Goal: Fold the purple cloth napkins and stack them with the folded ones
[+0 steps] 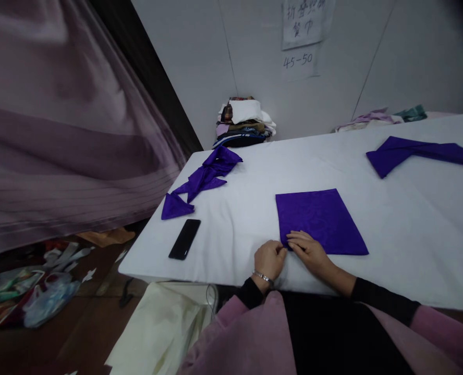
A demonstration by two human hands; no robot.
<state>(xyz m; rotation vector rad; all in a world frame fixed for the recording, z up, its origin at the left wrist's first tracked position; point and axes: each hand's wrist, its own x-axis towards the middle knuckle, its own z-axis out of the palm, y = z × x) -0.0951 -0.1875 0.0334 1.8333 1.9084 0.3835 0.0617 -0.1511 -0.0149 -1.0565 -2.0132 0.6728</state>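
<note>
A purple napkin (320, 221) lies flat in a square shape on the white-covered table (251, 219), in front of me. At its near left corner my left hand (270, 259) is closed, with thumb and forefinger pinching the edge. My right hand (307, 251) is at the same corner, its thumb and fingertips together on the cloth and the other fingers resting over it. The fingertips of both hands nearly meet there, and they hide the corner itself.
Crumpled purple cloths (211, 172) lie at the table's left, near a black phone (185, 239). Another purple cloth (419, 148) is at the far right. Folded clothes (245, 122) are stacked by the wall. A pale draped chair (157, 328) stands below the near left edge.
</note>
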